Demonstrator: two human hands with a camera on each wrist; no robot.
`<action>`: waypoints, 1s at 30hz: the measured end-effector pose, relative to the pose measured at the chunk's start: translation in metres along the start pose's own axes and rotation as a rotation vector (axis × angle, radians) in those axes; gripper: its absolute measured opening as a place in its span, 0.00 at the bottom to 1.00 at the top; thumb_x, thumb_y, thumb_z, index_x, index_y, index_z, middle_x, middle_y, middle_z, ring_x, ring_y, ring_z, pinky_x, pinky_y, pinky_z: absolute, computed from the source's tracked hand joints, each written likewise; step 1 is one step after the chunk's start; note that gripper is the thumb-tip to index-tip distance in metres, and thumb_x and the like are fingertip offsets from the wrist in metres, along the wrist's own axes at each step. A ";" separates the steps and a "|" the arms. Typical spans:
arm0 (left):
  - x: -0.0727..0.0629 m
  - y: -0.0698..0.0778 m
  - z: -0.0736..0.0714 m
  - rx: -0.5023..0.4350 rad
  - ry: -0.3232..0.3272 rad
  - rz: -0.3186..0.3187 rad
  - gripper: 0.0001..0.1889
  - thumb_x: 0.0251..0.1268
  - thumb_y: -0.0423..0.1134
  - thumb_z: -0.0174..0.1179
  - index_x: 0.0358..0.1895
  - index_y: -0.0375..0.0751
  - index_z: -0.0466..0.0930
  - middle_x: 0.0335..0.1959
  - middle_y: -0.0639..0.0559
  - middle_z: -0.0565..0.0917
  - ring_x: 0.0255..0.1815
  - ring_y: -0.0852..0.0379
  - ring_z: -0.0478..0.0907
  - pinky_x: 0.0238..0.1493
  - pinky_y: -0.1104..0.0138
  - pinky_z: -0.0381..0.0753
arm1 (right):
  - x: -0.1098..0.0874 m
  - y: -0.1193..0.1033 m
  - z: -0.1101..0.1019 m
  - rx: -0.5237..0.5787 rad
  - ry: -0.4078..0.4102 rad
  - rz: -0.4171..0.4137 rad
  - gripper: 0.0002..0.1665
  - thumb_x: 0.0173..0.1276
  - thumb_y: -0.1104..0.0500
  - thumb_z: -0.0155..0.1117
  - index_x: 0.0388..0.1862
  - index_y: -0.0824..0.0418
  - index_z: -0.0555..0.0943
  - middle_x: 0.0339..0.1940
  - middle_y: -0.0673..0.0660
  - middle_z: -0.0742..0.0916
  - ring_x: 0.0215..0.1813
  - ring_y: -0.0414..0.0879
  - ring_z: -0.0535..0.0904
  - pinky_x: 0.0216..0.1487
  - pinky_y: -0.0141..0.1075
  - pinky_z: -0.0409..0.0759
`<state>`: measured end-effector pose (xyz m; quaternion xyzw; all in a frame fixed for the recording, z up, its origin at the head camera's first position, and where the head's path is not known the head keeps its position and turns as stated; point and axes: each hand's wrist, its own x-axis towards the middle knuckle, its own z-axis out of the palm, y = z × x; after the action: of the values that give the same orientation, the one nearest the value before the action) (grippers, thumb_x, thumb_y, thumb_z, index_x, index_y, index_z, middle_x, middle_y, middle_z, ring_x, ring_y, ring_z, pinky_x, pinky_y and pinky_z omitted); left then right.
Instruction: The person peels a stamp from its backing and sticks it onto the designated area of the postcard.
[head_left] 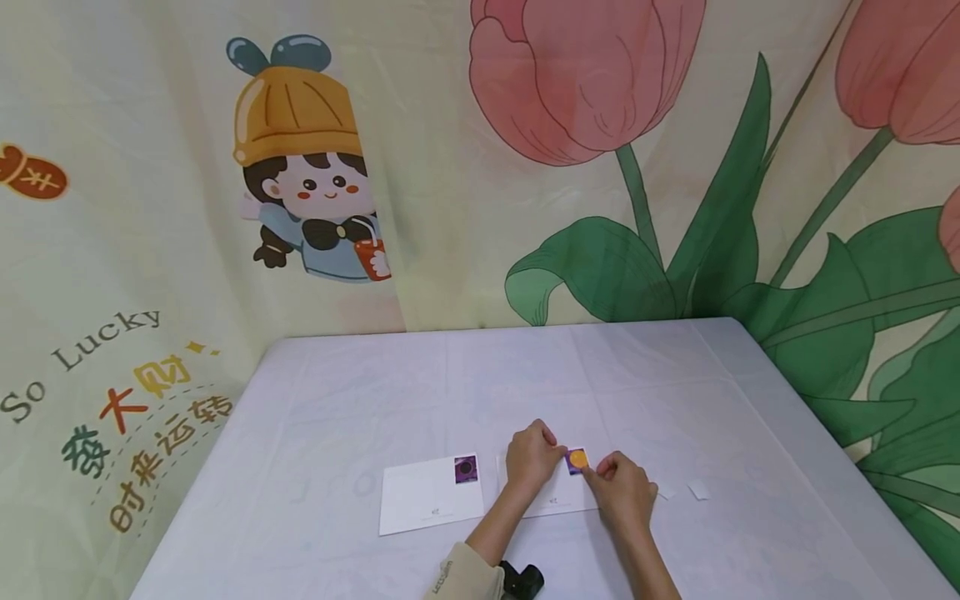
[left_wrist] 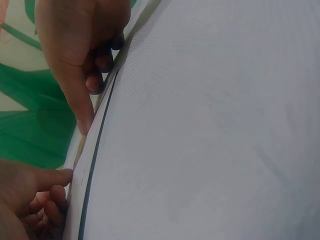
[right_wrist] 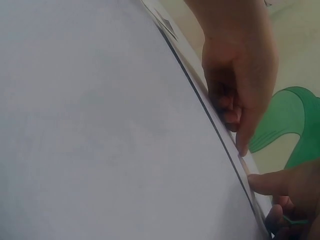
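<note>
A white card (head_left: 555, 502) lies on the table under both hands, bearing a purple stamp with an orange disc (head_left: 577, 461) at its upper right. My left hand (head_left: 532, 456) rests at the stamp's left edge, its thumb pressing there. From the lower right, my right hand (head_left: 624, 490) touches the stamp with a straight thumb. In the left wrist view, the left hand (left_wrist: 25, 202) and right hand (left_wrist: 82, 45) meet the paper with their thumbs, other fingers curled clear. The right wrist view shows the same pose, the card seen nearly edge-on.
To the left lies a second white card (head_left: 420, 498) with a purple stamp carrying a dark disc (head_left: 466, 469). Small white slips (head_left: 698, 490) lie right of the right hand. A black device (head_left: 522, 581) sits by the left sleeve (head_left: 467, 575). A printed curtain (head_left: 435, 167) hangs behind the table.
</note>
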<state>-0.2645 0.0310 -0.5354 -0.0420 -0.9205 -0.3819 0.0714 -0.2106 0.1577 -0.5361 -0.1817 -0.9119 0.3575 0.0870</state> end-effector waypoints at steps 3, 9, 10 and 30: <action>0.000 -0.003 0.000 -0.038 0.005 0.009 0.11 0.49 0.36 0.69 0.24 0.43 0.74 0.15 0.58 0.75 0.16 0.61 0.70 0.19 0.70 0.68 | -0.001 -0.001 0.001 -0.007 0.010 0.007 0.14 0.53 0.55 0.72 0.20 0.58 0.75 0.15 0.51 0.73 0.23 0.47 0.68 0.37 0.48 0.57; -0.003 -0.009 -0.013 -0.199 -0.025 0.024 0.05 0.56 0.32 0.63 0.32 0.40 0.75 0.15 0.60 0.76 0.12 0.68 0.71 0.20 0.73 0.71 | 0.000 -0.005 0.002 -0.002 0.029 0.014 0.08 0.55 0.56 0.68 0.23 0.59 0.82 0.16 0.50 0.77 0.26 0.48 0.71 0.38 0.48 0.58; -0.005 -0.009 -0.017 -0.194 -0.013 0.040 0.05 0.56 0.32 0.63 0.32 0.40 0.75 0.16 0.60 0.76 0.14 0.68 0.71 0.21 0.73 0.71 | 0.000 -0.005 0.001 0.008 0.026 0.017 0.08 0.56 0.56 0.67 0.25 0.60 0.83 0.17 0.50 0.78 0.27 0.48 0.71 0.38 0.48 0.58; -0.085 -0.028 -0.071 0.379 -0.313 0.337 0.43 0.59 0.59 0.56 0.68 0.31 0.55 0.70 0.33 0.52 0.70 0.39 0.48 0.65 0.54 0.55 | -0.023 -0.003 -0.003 -0.223 -0.177 -0.537 0.39 0.64 0.45 0.60 0.67 0.64 0.64 0.67 0.63 0.67 0.67 0.60 0.61 0.62 0.56 0.59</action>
<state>-0.1774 -0.0414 -0.5195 -0.2386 -0.9553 -0.1748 -0.0025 -0.1894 0.1483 -0.5327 0.0890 -0.9651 0.2337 0.0782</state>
